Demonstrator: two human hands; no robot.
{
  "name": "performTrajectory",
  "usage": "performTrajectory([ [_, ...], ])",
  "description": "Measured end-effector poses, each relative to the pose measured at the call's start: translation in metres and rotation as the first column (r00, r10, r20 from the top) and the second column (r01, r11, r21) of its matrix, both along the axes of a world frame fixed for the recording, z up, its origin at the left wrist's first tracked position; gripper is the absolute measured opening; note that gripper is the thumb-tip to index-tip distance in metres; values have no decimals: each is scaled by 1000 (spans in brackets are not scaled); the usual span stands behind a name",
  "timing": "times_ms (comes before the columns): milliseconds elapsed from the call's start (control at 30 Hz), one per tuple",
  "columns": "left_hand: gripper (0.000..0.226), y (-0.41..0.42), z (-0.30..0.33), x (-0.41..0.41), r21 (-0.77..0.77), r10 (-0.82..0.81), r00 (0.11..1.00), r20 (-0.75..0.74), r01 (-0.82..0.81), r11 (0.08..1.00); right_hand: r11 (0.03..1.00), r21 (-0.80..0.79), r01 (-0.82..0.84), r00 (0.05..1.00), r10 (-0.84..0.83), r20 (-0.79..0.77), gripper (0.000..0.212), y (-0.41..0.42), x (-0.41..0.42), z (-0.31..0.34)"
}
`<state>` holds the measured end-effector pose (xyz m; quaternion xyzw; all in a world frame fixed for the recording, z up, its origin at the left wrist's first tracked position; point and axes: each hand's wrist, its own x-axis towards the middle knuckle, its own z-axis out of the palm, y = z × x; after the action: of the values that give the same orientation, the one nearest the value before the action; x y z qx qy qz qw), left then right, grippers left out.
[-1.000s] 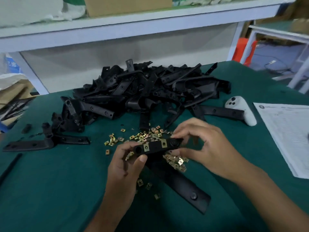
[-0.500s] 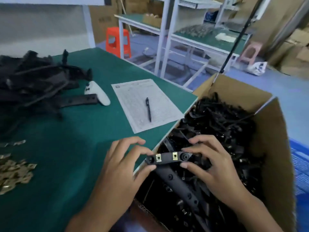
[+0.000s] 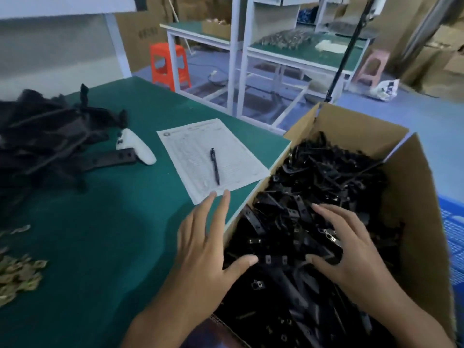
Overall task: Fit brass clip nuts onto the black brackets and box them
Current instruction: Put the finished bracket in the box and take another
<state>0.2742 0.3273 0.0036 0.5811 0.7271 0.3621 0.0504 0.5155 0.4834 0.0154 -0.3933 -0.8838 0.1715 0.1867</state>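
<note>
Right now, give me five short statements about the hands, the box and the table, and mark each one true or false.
1. Both hands are open with fingers spread. True: the left hand and the right hand hold nothing.
2. The cardboard box is empty. False: it is full of black brackets.
3. A pen lies on the printed sheet. True.
4. The brass clip nuts are piled inside the box. False: the loose pile lies on the green table, at the left.
5. The right hand is over the table. False: it is over the box's brackets.
</note>
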Motion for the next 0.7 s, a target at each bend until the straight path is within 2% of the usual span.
performTrajectory([
  [67,84,-22,2,-19,27,93,996,-10,-92,995,1000,13,15,999,-14,-43,84,3,-3,-7],
  [133,68,-48,7,-45,88,199,980,8,-199,976,991,123,-49,995,59,-80,67,13,-16,-25],
  [167,54,-64,8,-60,127,253,967,25,-254,959,986,120,-117,985,131,-109,56,21,-32,-38],
  [233,22,-102,8,-90,173,378,923,70,-385,907,979,-83,-186,978,176,-114,23,18,-80,-79],
  [300,6,-147,7,-120,150,513,853,92,-521,840,893,-350,-284,942,192,-276,27,6,-144,-116],
  [333,9,-170,6,-135,166,576,813,84,-581,797,839,-413,-355,925,250,-287,25,-10,-173,-112],
  [367,15,-193,4,-150,193,636,767,86,-639,744,873,-266,-409,908,361,-211,19,-25,-195,-96],
  [400,21,-213,3,-164,212,694,713,99,-696,686,889,-35,-456,883,448,-142,13,-35,-211,-72],
  [433,26,-232,1,-176,216,750,653,109,-752,623,906,131,-404,880,423,-216,6,-54,-237,-42],
  [467,30,-249,-2,-186,217,796,596,111,-796,565,884,106,-455,809,460,-366,3,-79,-253,-18],
  [533,36,-274,-9,-199,229,867,483,121,-864,449,804,79,-589,716,565,-411,11,-114,-299,16],
  [633,45,-288,-14,-205,214,914,327,241,-936,278,702,-33,-712,657,648,-385,17,-147,-384,27],
  [700,42,-288,-18,-209,187,911,275,307,-956,226,689,-50,-723,662,670,-336,20,-163,-433,23],
])
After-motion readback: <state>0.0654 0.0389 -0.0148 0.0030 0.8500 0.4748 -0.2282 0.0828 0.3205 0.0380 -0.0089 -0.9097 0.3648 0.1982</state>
